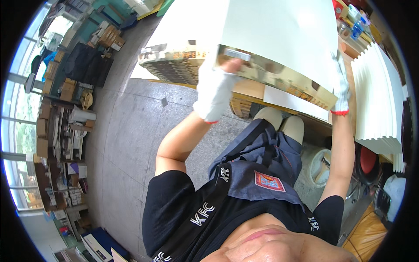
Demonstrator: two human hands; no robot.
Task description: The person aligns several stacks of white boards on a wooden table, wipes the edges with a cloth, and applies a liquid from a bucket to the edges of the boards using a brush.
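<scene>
A large white sheet (279,39) with a printed brown and cream edge lies across the workbench in front of me. My left hand (214,91), in a white glove with bare fingertips showing, pinches its near left corner. My right hand (341,85), in a white glove with a red cuff, is closed round its right edge; its fingers are partly hidden. Left of the held sheet, a stack of similar printed sheets (172,65) sits with its edges fanned like steps. Beneath the held sheet, a plain white piece (297,102) shows on the bench.
A tall stack of white boards (379,96) stands close by my right arm. Beyond it are a blue-capped bottle (358,27) and small items. A white bucket (317,168) and a round red-topped stool (369,159) are below right. Shelves with cartons (67,89) line the left wall.
</scene>
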